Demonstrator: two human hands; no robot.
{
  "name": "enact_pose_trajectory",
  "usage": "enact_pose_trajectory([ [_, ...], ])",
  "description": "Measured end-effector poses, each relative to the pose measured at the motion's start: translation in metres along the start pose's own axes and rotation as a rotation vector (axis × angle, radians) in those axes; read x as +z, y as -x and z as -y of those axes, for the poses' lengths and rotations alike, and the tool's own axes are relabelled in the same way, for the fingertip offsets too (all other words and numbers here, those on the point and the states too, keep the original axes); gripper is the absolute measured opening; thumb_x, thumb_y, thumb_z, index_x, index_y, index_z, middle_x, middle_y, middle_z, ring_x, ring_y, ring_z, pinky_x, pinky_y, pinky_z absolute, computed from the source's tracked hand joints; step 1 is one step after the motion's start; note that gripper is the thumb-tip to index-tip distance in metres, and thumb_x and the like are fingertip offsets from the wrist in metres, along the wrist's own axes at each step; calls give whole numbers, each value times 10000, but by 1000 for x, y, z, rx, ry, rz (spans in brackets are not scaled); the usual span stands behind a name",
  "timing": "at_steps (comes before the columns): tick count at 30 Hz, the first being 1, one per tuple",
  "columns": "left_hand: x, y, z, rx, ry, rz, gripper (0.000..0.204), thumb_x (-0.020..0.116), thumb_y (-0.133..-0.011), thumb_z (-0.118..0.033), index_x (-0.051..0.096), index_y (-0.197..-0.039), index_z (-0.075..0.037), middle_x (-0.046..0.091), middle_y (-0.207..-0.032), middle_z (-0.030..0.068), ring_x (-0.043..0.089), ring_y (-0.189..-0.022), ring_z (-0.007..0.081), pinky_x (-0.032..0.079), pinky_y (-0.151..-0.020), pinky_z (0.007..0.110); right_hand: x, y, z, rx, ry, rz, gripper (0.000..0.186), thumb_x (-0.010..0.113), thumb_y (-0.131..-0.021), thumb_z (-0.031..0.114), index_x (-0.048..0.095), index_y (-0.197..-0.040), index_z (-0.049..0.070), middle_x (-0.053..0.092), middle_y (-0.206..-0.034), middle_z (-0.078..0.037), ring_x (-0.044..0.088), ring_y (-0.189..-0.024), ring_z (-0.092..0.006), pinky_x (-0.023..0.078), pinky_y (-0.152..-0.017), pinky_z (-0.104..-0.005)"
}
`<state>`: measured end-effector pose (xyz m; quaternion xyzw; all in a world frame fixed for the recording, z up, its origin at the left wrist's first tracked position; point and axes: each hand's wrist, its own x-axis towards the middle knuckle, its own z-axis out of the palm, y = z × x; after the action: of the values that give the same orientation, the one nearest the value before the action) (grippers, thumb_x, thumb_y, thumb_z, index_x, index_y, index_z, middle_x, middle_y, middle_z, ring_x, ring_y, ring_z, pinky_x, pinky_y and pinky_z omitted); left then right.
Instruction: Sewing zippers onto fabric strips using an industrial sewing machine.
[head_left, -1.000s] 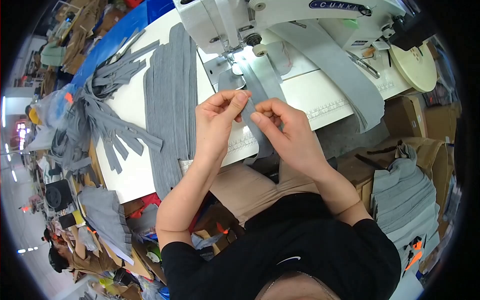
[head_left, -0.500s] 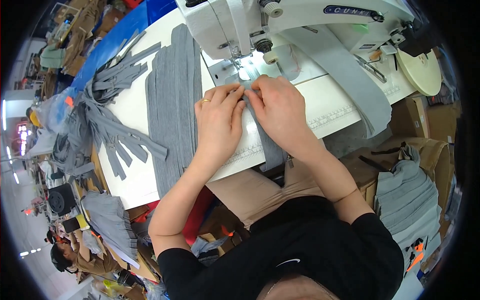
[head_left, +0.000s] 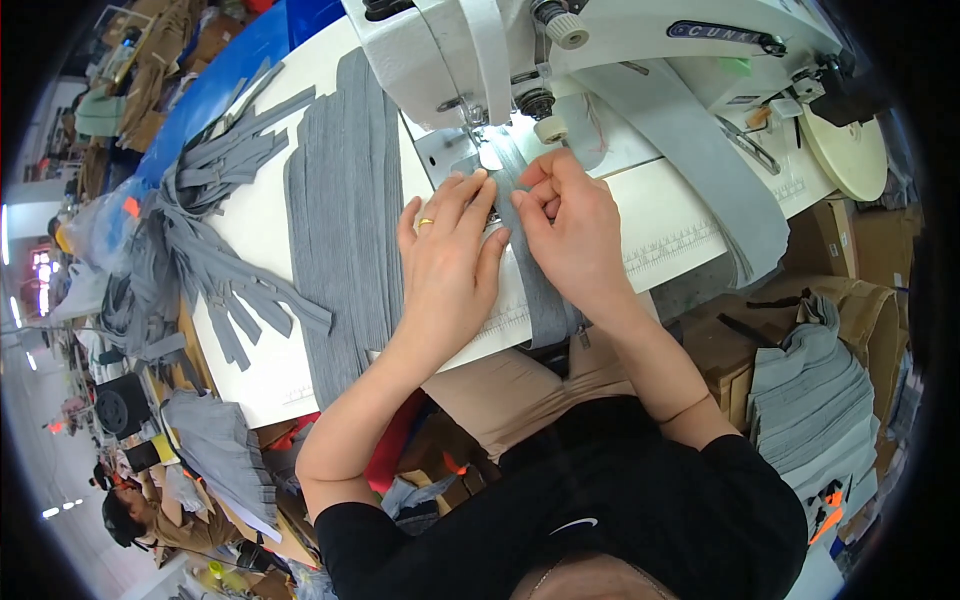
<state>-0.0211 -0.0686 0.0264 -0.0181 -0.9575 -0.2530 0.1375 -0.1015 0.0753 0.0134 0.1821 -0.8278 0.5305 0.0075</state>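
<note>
The worktop [head_left: 645,200] carries a sewing machine [head_left: 425,70] and stacked grey strips [head_left: 345,200]. A single strip [head_left: 540,290] runs under the machine's head; at its left edge the left hand [head_left: 450,255] lies flattened, fingers parted; opposite, the right hand [head_left: 575,230] curls, pinching or not I can't tell.

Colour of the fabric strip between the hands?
The fabric strip is grey, clearest in the head view.

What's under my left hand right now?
White tabletop shows beside your left hand; a gray strip runs by its fingertips. What lies directly beneath the palm is covered.
</note>
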Motion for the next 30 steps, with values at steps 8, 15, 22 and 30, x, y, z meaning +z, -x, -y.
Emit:
enact_pose_trajectory([
  [8,-4,-12,9,-82,-107,84,400,616,-1031,-157,633,-1424,-79,582,-1487,101,478,-1464,327,261,-1216,598,10,-11,-5,-33,-11,-22,174,717,-881,38,558,-943,74,653,-783,-60,654,-778,-293,416,-757,-428],
  [15,-9,-18,8,-82,-61,65,307,615,-1018,-124,708,-1300,-43,624,-1406,115,591,-1306,328,319,-1177,597,2,-3,-3,-145,133,0,136,688,-900,34,567,-945,77,627,-802,-53,613,-812,-295,405,-765,-444],
  [22,-9,-27,14,-66,-53,39,312,629,-1008,-97,723,-1299,-37,639,-1399,129,612,-1264,340,415,-1118,457,11,-9,-4,-215,206,-60,128,679,-887,41,575,-955,72,635,-864,-51,590,-854,-290,401,-802,-436],
  [30,-2,-22,15,-11,-68,-4,313,633,-992,-75,709,-1290,-16,617,-1415,153,578,-1318,374,414,-1109,484,-1,8,4,-295,318,-16,215,744,-886,63,536,-927,100,581,-847,-26,551,-799,-273,403,-762,-421],
])
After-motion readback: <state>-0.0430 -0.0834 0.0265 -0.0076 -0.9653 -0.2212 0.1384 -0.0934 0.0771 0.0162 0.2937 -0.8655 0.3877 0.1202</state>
